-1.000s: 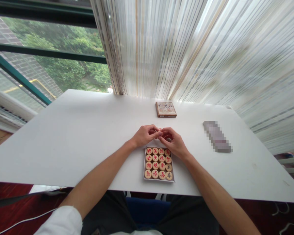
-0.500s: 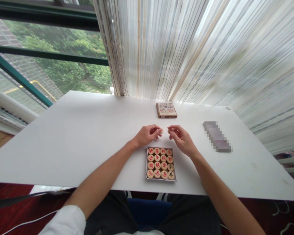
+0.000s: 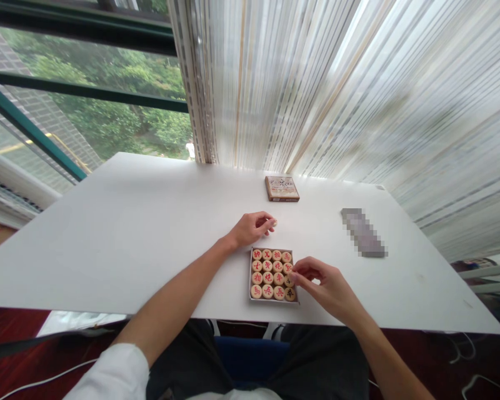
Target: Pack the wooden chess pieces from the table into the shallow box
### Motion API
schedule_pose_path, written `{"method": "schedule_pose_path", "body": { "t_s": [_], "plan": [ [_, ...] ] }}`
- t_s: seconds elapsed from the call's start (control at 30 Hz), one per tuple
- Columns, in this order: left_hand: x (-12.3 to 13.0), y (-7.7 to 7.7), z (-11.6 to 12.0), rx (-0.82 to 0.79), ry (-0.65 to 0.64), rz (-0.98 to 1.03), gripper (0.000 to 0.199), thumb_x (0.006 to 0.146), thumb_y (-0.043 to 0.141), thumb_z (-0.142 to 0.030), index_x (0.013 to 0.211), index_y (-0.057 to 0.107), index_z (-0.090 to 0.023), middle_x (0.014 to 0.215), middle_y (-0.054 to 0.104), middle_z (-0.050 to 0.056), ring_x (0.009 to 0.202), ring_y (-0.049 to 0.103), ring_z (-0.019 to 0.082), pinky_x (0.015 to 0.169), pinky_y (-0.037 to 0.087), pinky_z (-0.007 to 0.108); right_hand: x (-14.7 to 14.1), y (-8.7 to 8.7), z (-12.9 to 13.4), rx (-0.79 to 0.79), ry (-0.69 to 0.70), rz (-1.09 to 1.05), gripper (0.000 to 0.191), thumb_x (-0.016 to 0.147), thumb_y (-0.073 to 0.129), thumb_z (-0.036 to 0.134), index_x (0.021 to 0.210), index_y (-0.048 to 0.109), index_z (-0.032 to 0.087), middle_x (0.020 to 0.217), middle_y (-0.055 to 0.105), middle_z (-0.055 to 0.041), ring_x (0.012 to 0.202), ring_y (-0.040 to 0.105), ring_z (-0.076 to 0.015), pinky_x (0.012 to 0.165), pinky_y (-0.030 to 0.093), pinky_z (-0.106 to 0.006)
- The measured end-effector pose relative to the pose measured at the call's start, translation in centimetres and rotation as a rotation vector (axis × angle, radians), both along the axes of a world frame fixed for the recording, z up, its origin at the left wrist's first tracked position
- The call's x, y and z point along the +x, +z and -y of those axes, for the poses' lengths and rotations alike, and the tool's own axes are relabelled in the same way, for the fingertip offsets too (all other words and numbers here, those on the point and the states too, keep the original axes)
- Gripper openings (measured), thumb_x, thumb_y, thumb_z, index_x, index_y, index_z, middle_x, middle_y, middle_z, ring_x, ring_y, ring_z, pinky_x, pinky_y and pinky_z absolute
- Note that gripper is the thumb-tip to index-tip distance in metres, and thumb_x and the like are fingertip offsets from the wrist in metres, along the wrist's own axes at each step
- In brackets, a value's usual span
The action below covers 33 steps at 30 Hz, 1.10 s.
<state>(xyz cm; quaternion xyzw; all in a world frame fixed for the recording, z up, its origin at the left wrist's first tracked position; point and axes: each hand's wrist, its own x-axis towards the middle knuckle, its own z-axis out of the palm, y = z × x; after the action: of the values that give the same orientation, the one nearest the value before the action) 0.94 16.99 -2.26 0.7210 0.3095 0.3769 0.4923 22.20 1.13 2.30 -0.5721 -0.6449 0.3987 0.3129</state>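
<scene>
Pinched at the fingertips of my left hand (image 3: 252,229) is a small pale xiangqi piece (image 3: 274,223), just above the table beyond the box. My right hand (image 3: 323,280) is at the right edge of the open shallow box (image 3: 250,278), thumb and forefinger closed on a xiangqi piece (image 3: 291,275) over the right column. The fingers partly cover it and the piece below. Round wooden pieces fill the box in rows, most marked in red characters, such as the red piece (image 3: 267,278). One black-marked piece (image 3: 289,294) lies in the near right corner.
A flat printed box lid (image 3: 282,189) lies farther back on the white table (image 3: 150,222). To the right is a grey, pixelated flat object (image 3: 363,232). String curtains (image 3: 270,83) hang along the table's far edge, beside an open window at left.
My right hand has moved from beside my left hand back toward me, bringing its piece to the box's right column. My left hand has stayed nearly in place, still pinching its piece.
</scene>
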Motion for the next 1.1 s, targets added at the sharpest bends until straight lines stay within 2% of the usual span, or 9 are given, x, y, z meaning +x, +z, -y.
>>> {"method": "schedule_pose_path", "body": {
  "t_s": [0.2, 0.43, 0.73, 0.97, 1.1],
  "plan": [
    [-0.1, 0.0, 0.0, 0.019, 0.002, 0.001, 0.041, 0.095, 0.060, -0.050, 0.106, 0.070, -0.012, 0.087, 0.076, 0.010, 0.070, 0.071, 0.015, 0.070, 0.058, 0.029, -1.0, -1.5, 1.1, 0.108, -0.090, 0.158, 0.021, 0.089, 0.069, 0.044, 0.083, 0.071, 0.024, 0.075, 0.072, -0.0020, 0.063, 0.060, -0.0177, 0.057, 0.048, -0.030],
    [-0.1, 0.1, 0.0, 0.023, 0.007, 0.005, 0.041, 0.094, 0.060, -0.050, 0.106, 0.070, -0.012, 0.086, 0.076, 0.010, 0.069, 0.071, 0.015, 0.068, 0.058, 0.028, -1.3, -2.9, 1.5, 0.280, -0.133, 0.192, 0.025, 0.094, 0.063, 0.044, 0.080, 0.067, 0.024, 0.076, 0.063, -0.0048, 0.064, 0.057, -0.0203, 0.058, 0.050, -0.034],
    [0.0, 0.3, 0.1, 0.061, 0.029, 0.002, 0.038, 0.095, 0.059, -0.048, 0.101, 0.070, -0.012, 0.086, 0.076, 0.010, 0.068, 0.071, 0.015, 0.068, 0.060, 0.028, -0.9, -3.1, 1.7, 0.256, -0.117, 0.138, 0.016, 0.097, 0.059, 0.039, 0.099, 0.065, 0.024, 0.090, 0.065, -0.0065, 0.072, 0.062, -0.0208, 0.063, 0.053, -0.034],
    [-0.4, 0.5, -0.4, 0.175, 0.194, -0.003, 0.034, 0.097, 0.056, -0.046, 0.099, 0.067, -0.014, 0.084, 0.075, 0.007, 0.068, 0.069, 0.015, 0.068, 0.058, 0.027, -0.2, -2.0, 0.1, 0.245, 0.005, 0.194, 0.012, 0.094, 0.063, 0.036, 0.099, 0.065, 0.025, 0.090, 0.063, -0.0050, 0.069, 0.061, -0.0191, 0.062, 0.053, -0.033],
    [-0.7, 0.3, -0.9, 0.266, 0.297, -0.056, 0.027, 0.098, 0.055, -0.041, 0.100, 0.068, -0.017, 0.086, 0.075, 0.006, 0.075, 0.068, 0.017, 0.072, 0.055, 0.029, 0.2, -2.0, 0.1, 0.229, 0.040, 0.173, 0.016, 0.092, 0.065, 0.038, 0.102, 0.064, 0.026, 0.089, 0.061, -0.0040, 0.069, 0.060, -0.0186, 0.064, 0.054, -0.033]
  ]
}}
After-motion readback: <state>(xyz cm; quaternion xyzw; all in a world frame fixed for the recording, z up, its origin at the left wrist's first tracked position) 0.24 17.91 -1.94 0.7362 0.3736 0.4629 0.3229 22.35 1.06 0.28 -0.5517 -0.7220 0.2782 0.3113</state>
